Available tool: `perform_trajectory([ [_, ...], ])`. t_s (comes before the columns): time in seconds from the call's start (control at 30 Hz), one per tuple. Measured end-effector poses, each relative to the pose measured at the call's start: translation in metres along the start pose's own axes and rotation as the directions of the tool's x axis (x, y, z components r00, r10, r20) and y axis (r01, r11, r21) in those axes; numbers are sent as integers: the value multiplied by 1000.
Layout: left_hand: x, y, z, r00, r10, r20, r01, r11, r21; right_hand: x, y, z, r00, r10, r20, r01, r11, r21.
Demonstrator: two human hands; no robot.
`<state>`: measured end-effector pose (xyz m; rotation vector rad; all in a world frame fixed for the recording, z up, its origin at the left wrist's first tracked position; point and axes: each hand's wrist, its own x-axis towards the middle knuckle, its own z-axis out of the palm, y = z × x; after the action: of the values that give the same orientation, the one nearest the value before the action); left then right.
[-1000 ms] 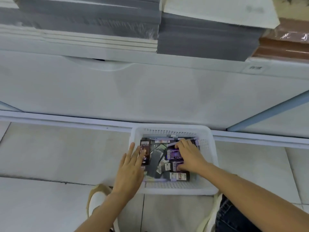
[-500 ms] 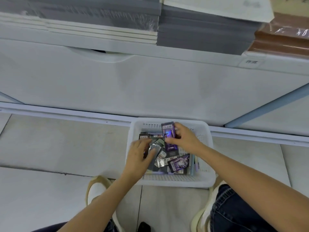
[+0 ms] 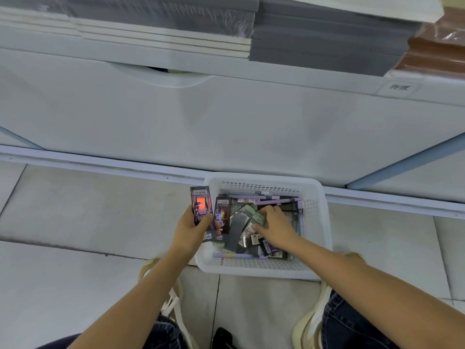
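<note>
Left hand [image 3: 191, 230]: clenched round the lower part of two dark printed packets, thumb across the front; the first packet [image 3: 200, 205] stands nearly upright with an orange-red picture on its face; the second packet [image 3: 222, 215] fans out from it toward 1 o'clock, the two overlapping at the bottom; both are held at the 9 o'clock rim of the white plastic basket [image 3: 323, 210], the second one over its interior.

Right hand [image 3: 274, 226]: inside the basket near its centre, palm down, fingers bent onto the loose packets there; fingertips lie on a pale green packet [image 3: 258, 217]; whether it is grasped or only touched cannot be told.

Basket contents: a long grey packet [image 3: 236, 230] lies just at 9 o'clock of the right hand; purple pens [image 3: 266, 199] lie along the 12 o'clock wall; further small dark packets lie toward 6 o'clock, partly hidden by the forearm.

Surroundings: the basket rests on grey floor tiles [image 3: 88, 210], against the white shelf base [image 3: 226, 122] at 12 o'clock; stacked grey books [image 3: 327, 46] sit on the shelf above.
</note>
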<state>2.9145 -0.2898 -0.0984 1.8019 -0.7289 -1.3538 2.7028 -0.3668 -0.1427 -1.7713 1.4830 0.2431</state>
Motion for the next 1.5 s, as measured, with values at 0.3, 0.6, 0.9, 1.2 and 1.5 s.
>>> perform_trajectory([
  [0.3, 2, 0, 0, 997, 9, 72, -17, 995, 101, 8, -4, 4, 1000, -14, -13, 15, 993, 118],
  [0.6, -9, 50, 13, 988, 5, 155, 14, 993, -121, -23, -42, -120, 938, -315, 145, 217, 860, 461],
  [0.9, -61, 152, 34, 904, 201, 377, -41, 920, -390, -98, -101, -217, 883, -466, -56, 431, 760, 487],
  [1.2, -119, 266, 40, 764, 503, 405, -315, 837, -447, -212, -123, -323, 758, -485, -437, 648, 641, 412],
  [1.5, -172, 392, 65, 637, 667, 385, -499, 738, -453, -320, -126, -451, 329, -468, -820, 881, 465, 88],
])
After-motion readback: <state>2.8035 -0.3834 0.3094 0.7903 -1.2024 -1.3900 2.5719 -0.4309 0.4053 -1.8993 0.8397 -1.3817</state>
